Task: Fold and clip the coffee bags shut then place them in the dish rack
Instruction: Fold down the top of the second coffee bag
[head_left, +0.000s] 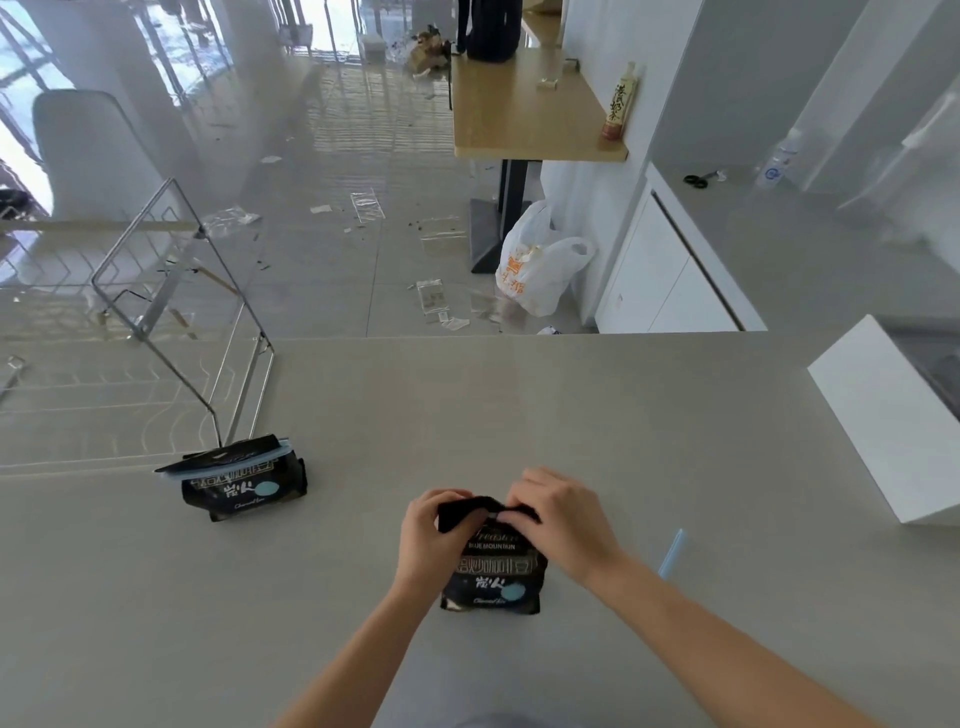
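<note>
Both bare forearms are extended forward and angled inward. The left hand (434, 530) and right hand (558, 517) are held close together, fingers curled, each pinched on the folded top of the bag (491, 577).

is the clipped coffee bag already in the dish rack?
No. The clipped bag stands on the counter just in front of the dish rack, not inside it.

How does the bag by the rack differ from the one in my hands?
The far bag already wears a blue clip across its folded top; the near bag has none, and both hands, left hand and right hand, pinch its fold. The far bag stands free. Both are black, same print.
</note>
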